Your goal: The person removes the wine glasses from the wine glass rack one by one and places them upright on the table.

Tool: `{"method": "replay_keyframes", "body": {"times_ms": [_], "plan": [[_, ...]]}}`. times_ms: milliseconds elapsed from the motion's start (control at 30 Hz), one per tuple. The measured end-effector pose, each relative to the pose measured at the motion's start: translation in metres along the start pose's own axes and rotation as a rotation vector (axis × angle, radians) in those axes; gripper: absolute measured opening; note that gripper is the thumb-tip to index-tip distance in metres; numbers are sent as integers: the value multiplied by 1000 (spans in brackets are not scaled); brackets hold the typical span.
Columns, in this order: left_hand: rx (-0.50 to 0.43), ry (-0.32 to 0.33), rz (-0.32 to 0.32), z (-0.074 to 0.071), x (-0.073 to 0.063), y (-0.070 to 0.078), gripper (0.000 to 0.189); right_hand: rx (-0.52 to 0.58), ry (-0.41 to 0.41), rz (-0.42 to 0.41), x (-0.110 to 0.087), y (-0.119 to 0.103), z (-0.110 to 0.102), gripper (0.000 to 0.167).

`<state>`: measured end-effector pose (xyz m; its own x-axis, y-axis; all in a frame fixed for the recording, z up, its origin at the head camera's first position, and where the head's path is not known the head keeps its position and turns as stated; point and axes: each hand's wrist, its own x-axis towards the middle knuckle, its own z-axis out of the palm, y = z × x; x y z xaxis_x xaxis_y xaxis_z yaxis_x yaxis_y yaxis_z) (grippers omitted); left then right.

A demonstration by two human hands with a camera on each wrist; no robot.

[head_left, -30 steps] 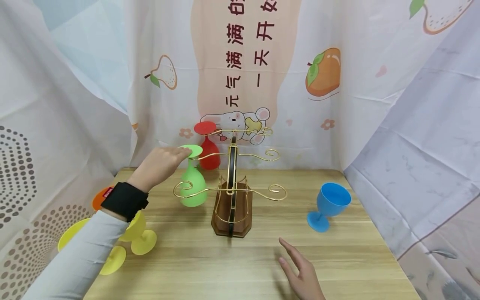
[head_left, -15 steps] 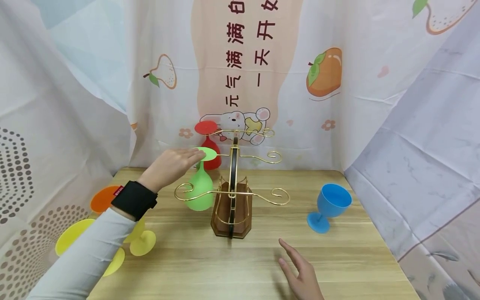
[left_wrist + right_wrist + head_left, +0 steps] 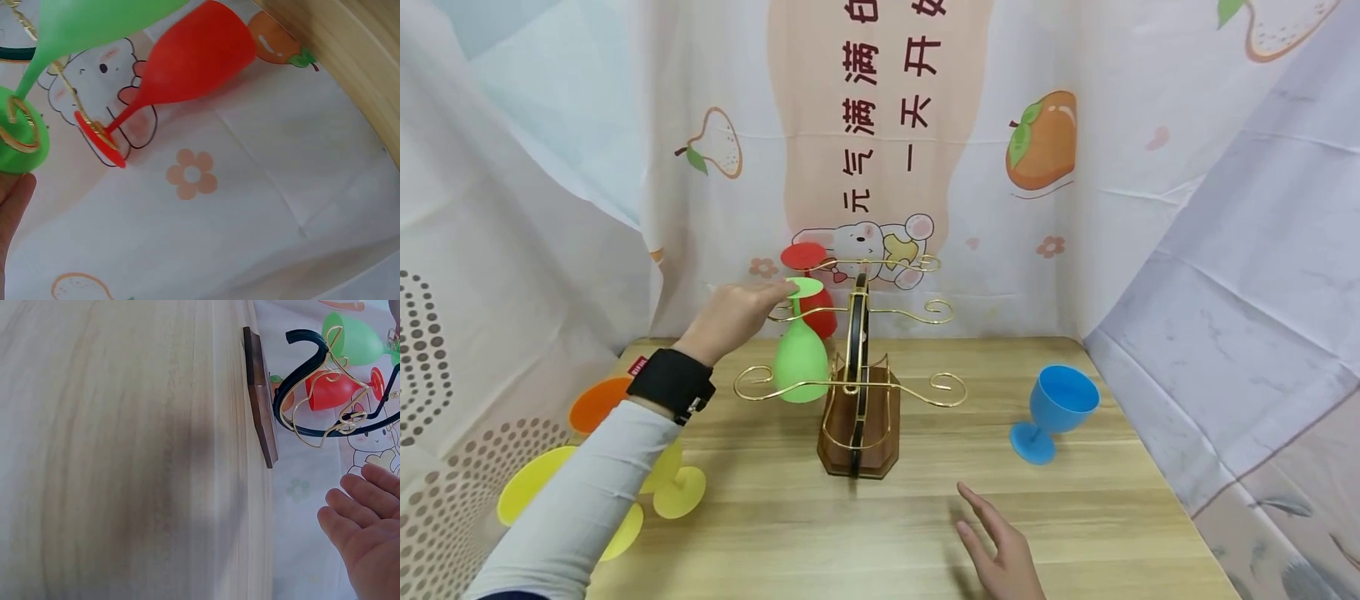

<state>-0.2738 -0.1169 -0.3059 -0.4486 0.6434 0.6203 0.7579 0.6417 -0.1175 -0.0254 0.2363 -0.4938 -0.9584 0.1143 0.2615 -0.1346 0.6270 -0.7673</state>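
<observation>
My left hand (image 3: pixel 741 312) pinches the round foot of a green plastic goblet (image 3: pixel 802 362), which hangs upside down at the left side of a wine glass rack (image 3: pixel 859 425). In the left wrist view, the curl of a gold wire hook (image 3: pixel 22 128) lies against the bowl side of the green foot. Behind it, a red goblet (image 3: pixel 194 56) hangs inverted by its foot from another hook. My right hand (image 3: pixel 1003 550) is held over the table's front, fingers extended and holding nothing; its palm shows in the right wrist view.
A blue goblet (image 3: pixel 1063 400) stands upright on the wooden table (image 3: pixel 925 533) at right. Left, partly behind my forearm, are an orange goblet (image 3: pixel 597 406) and yellow goblets (image 3: pixel 680 493). A printed curtain (image 3: pixel 970 208) encloses the back and sides.
My left hand has carried the green goblet rightward, closer to the rack's upright, then lifted it slightly. The right hand has stayed in place.
</observation>
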Motion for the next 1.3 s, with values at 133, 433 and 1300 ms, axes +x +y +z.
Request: {"method": "replay_keyframes", "body": {"times_ms": [133, 433, 1300], "plan": [[15, 9, -44, 1, -2, -5, 30, 3, -7, 2, 2, -1, 1, 42], [131, 13, -192, -18, -34, -2, 21, 18, -23, -33, 5, -1, 3, 43], [-8, 254, -719, -28, -169, 167, 18, 200, -194, -383, 14, -60, 4, 51]]}}
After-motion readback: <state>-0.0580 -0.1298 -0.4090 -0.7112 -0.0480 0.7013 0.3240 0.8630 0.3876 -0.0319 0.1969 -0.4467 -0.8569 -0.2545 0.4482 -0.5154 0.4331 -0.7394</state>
